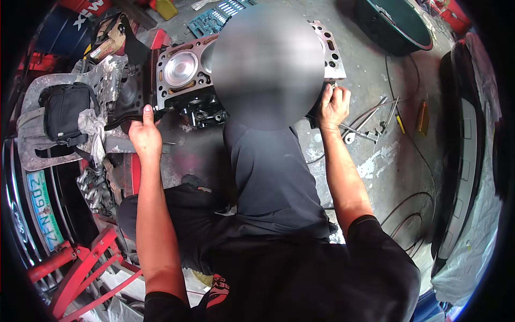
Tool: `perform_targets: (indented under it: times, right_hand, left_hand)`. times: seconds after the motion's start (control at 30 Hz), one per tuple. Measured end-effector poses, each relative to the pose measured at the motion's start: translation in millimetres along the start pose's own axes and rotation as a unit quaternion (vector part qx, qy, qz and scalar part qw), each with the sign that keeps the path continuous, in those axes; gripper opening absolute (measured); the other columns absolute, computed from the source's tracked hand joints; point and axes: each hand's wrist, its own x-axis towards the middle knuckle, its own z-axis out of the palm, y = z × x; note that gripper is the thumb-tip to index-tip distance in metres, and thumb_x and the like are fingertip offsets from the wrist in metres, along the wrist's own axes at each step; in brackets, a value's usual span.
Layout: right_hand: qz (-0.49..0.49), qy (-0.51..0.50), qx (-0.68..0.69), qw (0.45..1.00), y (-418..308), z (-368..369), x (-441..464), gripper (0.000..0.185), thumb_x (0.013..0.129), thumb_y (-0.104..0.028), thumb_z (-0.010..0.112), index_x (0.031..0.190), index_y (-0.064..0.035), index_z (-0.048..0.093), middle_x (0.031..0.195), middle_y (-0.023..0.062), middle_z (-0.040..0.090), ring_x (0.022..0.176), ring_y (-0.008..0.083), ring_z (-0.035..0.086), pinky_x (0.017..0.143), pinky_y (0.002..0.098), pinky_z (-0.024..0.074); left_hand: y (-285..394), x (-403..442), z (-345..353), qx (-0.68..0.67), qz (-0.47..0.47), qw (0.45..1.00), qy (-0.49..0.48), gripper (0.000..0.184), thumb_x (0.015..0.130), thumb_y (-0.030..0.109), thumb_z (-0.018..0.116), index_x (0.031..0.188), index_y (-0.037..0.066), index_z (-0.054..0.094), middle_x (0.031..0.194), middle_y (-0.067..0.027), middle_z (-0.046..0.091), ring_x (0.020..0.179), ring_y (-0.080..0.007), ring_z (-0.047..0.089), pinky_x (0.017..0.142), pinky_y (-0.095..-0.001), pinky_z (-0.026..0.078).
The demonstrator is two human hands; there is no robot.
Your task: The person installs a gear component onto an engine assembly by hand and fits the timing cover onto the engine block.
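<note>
An engine block (185, 92) lies across the floor in front of me, with shiny round piston tops (181, 68) showing at its left. A large blurred disc hides its middle. My left hand (145, 137) is closed at the lower edge of a dark flat part (140, 88) beside the block's left end, thumb pointing up and other fingers mostly hidden. At the block's lower right corner, my right hand (335, 107) has its fingers curled and pressed together. What they hold, if anything, is too small to make out.
On the left stands a worn chair (32, 126) bearing a black bag (70, 114). Wrenches and other tools (370, 129) lie on the right floor near a hose (416, 145). A dark green basin (397, 32) and a blue socket set (220, 19) are farther back. Red stand legs (88, 268) are lower left.
</note>
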Motion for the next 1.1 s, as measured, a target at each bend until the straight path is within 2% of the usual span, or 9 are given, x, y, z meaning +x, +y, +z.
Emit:
perform_targets:
  times: [0.07,0.17,0.2,0.3,0.5,0.7,0.77,0.87,1.1]
  right_hand:
    - [0.001,-0.011,-0.002,1.0,-3.6,0.2,10.6,0.025,0.091,-0.033,0.064,0.093,-0.0089,0.068,0.092,0.0088,0.06,0.082,0.029,0.063,0.066,0.041,0.0523]
    - [-0.013,-0.035,-0.005,0.999,2.0,6.2,25.1,0.025,0.092,-0.034,0.063,0.091,-0.0098,0.067,0.094,0.0095,0.061,0.082,0.0299,0.063,0.067,0.0415,0.0526]
    - [-0.027,-0.029,-0.002,0.999,8.3,12.2,25.5,0.025,0.092,-0.034,0.062,0.09,-0.0096,0.066,0.095,0.0096,0.061,0.083,0.0301,0.063,0.068,0.0416,0.0527]
    - [-0.048,-0.034,0.036,0.998,15.3,19.5,30.2,0.025,0.093,-0.034,0.061,0.089,-0.0089,0.065,0.095,0.0095,0.061,0.082,0.0301,0.063,0.068,0.0412,0.0526]
    - [-0.077,-0.067,0.025,0.994,16.5,33.9,54.0,0.027,0.094,-0.035,0.059,0.088,-0.0088,0.063,0.096,0.0097,0.06,0.084,0.0333,0.062,0.07,0.0436,0.0514]
    - [-0.094,-0.102,0.013,0.99,21.0,53.5,72.1,0.03,0.097,-0.035,0.054,0.087,-0.0078,0.061,0.101,0.0114,0.058,0.086,0.0355,0.061,0.072,0.0456,0.0508]
    - [-0.106,-0.105,0.015,0.989,26.2,60.5,78.4,0.031,0.098,-0.037,0.051,0.092,-0.0087,0.061,0.103,0.0116,0.057,0.085,0.0375,0.061,0.069,0.0483,0.05]
    - [-0.154,-0.084,-0.021,0.984,44.4,83.7,90.7,0.035,0.1,-0.042,0.045,0.099,-0.0121,0.064,0.106,0.0136,0.057,0.088,0.0404,0.061,0.07,0.0509,0.0499]
    - [-0.175,-0.164,-0.076,0.968,43.7,100.2,115.8,0.051,0.101,-0.05,0.033,0.112,-0.0083,0.059,0.109,0.0158,0.056,0.094,0.0426,0.06,0.074,0.0527,0.0499]
  left_hand:
    - [10.2,-7.9,-8.3,0.09,-0.033,0.995,-0.027,0.043,0.097,0.033,0.062,0.075,-0.004,0.064,0.067,-0.0001,0.057,0.062,-0.0085,0.045,0.056,-0.0292,0.039]
    - [17.0,-43.6,1.7,0.027,0.061,0.997,0.048,0.042,0.096,0.031,0.063,0.071,-0.001,0.062,0.062,0.0031,0.053,0.059,-0.007,0.042,0.054,-0.0297,0.038]
    - [16.2,-53.3,-4.5,0.079,-0.006,0.996,0.041,0.04,0.096,0.031,0.064,0.073,-0.002,0.064,0.061,0.0031,0.053,0.058,-0.0067,0.042,0.053,-0.0295,0.038]
    - [16.4,-79.6,-2.6,0.058,0.014,0.994,0.092,0.041,0.095,0.031,0.065,0.072,-0.002,0.063,0.06,0.0018,0.052,0.057,-0.0068,0.041,0.051,-0.0296,0.038]
    - [1.2,-111.1,-5.1,0.088,0.006,0.989,0.122,0.058,0.091,0.036,0.07,0.053,0.004,0.04,0.048,-0.0057,0.039,0.05,-0.0124,0.032,0.045,-0.0383,0.033]
    - [46.6,-155.0,-6.5,0.14,-0.107,0.982,0.07,0.04,0.094,0.032,0.062,0.074,-0.002,0.061,0.063,-0.0241,0.06,0.053,-0.0375,0.059,0.052,-0.0454,0.044]
    - [38.5,-164.3,0.4,0.079,-0.02,0.989,0.123,0.046,0.094,0.037,0.064,0.07,-0.003,0.061,0.057,-0.0193,0.058,0.048,-0.0254,0.057,0.049,-0.0405,0.043]
    - [44.9,-180.4,-1.0,0.103,-0.001,0.989,0.103,0.034,0.096,0.032,0.058,0.094,-0.002,0.063,0.067,-0.0244,0.061,0.067,-0.0439,0.064,0.058,-0.049,0.048]
    - [51.2,-222.0,2.7,0.117,0.03,0.992,0.043,0.024,0.087,0.011,0.057,0.103,-0.007,0.061,0.089,-0.0209,0.065,0.085,-0.0359,0.064,0.081,-0.0427,0.053]
